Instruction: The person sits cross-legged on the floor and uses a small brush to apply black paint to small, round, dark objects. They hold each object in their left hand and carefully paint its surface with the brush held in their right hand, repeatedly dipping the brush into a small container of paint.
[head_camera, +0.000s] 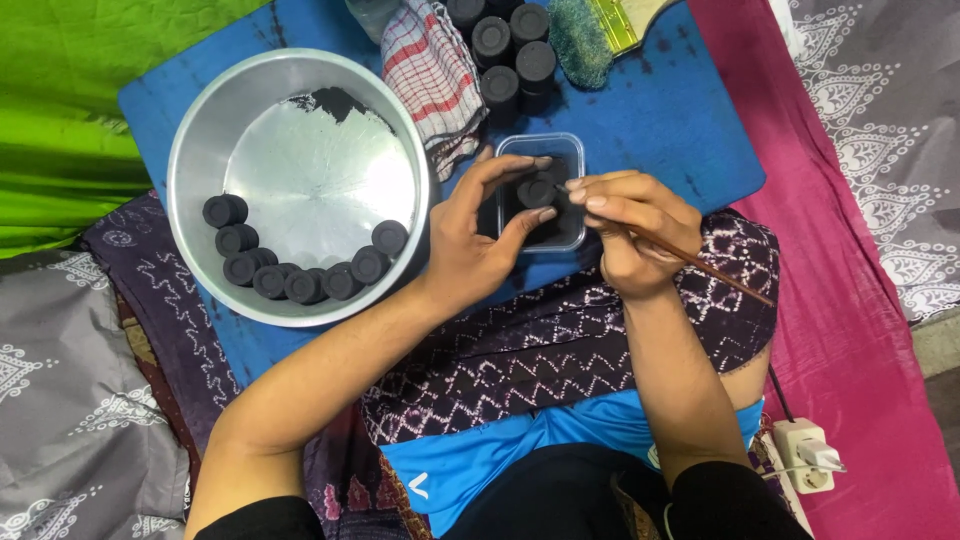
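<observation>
My left hand (478, 232) pinches a small round black puck (536, 191) between thumb and fingers, holding it over a clear square plastic tub (578, 150) with black powder inside. My right hand (632, 225) grips a thin brown stick (712, 270) like a pen, its tip against the puck. The stick's back end points out to the right over my patterned lap cloth.
A wide metal bowl (200, 130) at left holds several black pucks (300, 270) along its near wall and a smear of black powder. More pucks (505, 50) stand stacked beyond the tub, beside a checked cloth (432, 70) and a green scrubber (580, 42). A power strip (805, 452) lies lower right.
</observation>
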